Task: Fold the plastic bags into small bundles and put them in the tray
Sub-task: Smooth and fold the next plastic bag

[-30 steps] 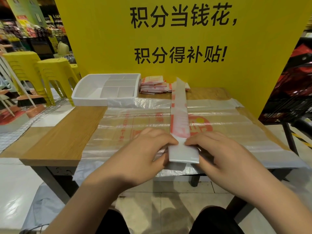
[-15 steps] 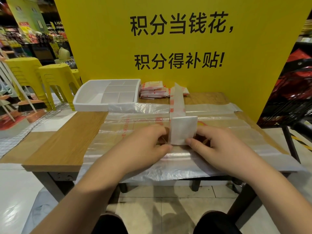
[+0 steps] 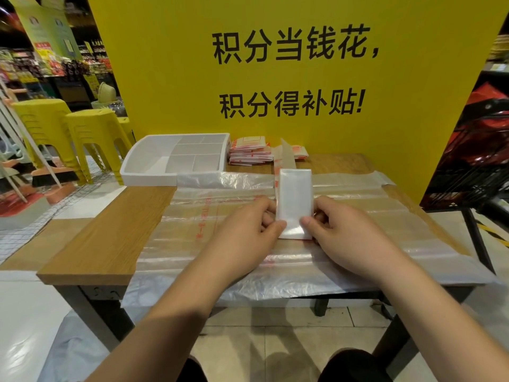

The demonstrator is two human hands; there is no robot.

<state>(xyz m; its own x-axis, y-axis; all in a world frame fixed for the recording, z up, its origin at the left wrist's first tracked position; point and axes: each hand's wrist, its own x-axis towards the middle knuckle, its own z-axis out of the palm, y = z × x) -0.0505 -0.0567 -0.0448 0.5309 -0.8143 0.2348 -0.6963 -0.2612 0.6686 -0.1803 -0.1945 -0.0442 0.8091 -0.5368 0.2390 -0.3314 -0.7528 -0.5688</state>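
head camera looks down, near the table (image 3: 104,238).

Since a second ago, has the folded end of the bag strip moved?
Yes. The folded bag end has gone away from the near table edge, up its strip toward the yellow sign; left hand and right hand pinch it.

Place: retail shop, supermarket type. Evidence: crowded merchandise shelves (image 3: 41,64) under hanging banners (image 3: 52,34), upper left of the frame; yellow promotional board (image 3: 297,78) with large black Chinese lettering, upper centre; stacked yellow plastic stools (image 3: 93,142) and brooms (image 3: 52,175), left edge.
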